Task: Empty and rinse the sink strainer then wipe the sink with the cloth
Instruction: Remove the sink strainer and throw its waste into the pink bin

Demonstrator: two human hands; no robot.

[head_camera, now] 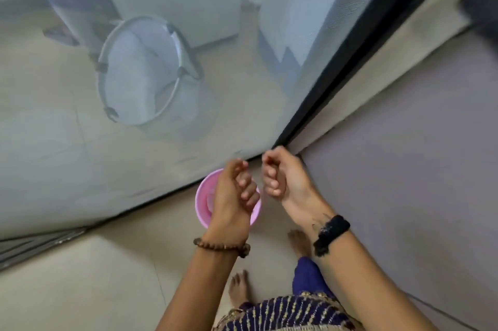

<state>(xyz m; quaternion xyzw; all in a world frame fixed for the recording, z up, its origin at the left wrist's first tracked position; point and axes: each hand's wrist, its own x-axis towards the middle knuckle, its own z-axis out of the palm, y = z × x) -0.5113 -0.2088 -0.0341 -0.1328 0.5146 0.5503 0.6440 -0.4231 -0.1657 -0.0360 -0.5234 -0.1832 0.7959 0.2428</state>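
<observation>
Neither sink, strainer nor cloth shows here; the nearest likely target is one pink bowl (pixel 204 196) on the floor at about six o'clock, partly hidden under the left hand (pixel 234 196), so any emptying would best be done low over it to avoid spills. Both hands hold nothing: the left's fingers loosely curled and slightly apart, the right hand (pixel 283 177) at its three o'clock curled inward at the dark door frame (pixel 350 61). Counted: one bowl, one white bucket (pixel 145 72) at eleven o'clock behind the mesh screen (pixel 54 142), two bare feet.
</observation>
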